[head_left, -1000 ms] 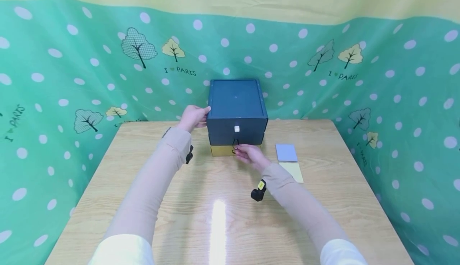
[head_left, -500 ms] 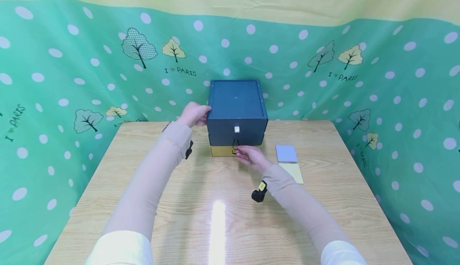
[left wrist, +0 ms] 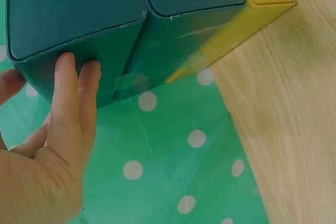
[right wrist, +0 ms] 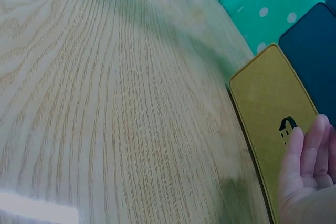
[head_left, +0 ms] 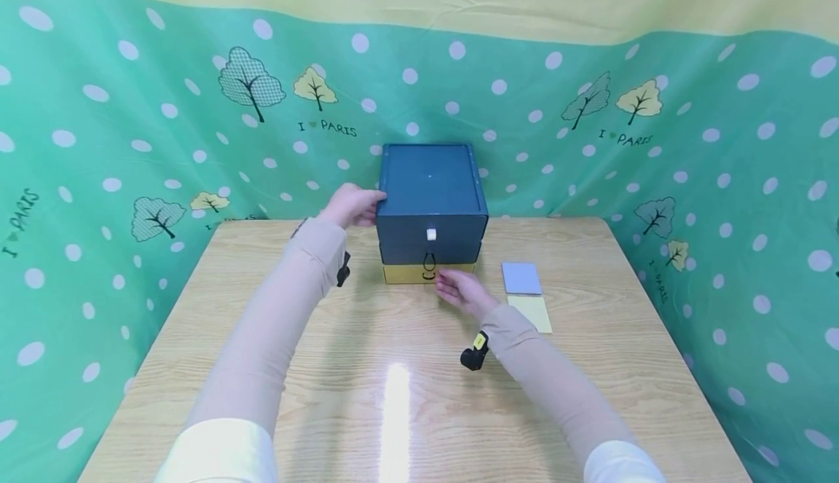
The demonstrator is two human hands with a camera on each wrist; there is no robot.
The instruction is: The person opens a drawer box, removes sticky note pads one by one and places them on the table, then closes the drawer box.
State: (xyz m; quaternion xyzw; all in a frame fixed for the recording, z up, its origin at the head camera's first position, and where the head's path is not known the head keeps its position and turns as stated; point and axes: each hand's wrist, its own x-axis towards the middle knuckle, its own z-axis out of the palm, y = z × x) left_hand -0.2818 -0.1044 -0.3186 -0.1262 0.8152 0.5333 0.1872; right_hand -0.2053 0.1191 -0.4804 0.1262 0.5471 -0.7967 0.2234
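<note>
A dark blue drawer box [head_left: 429, 177] stands at the table's back edge, with a white knob [head_left: 431, 234] on its front. Below the blue front is a yellow drawer [head_left: 403, 274] with a black handle [head_left: 429, 276]; a black loop [head_left: 429, 260] hangs just above it. My left hand [head_left: 352, 206] steadies the box's left side, thumb at the top edge and straight fingers [left wrist: 65, 95] flat against the side wall. Just right of the black handle, my right hand [head_left: 464, 292] holds nothing, its fingers [right wrist: 316, 142] loosely extended in front of the yellow drawer.
Right of the box, a blue-lilac square pad [head_left: 521, 277] and a pale yellow one [head_left: 530, 313] lie on the wooden table [head_left: 314, 395]. A green dotted curtain [head_left: 537, 148] hangs behind and on both sides.
The right hand has let go of the black loop and shifted slightly right, leaving loop and handle visible. The left hand stays at the box, which has not visibly moved.
</note>
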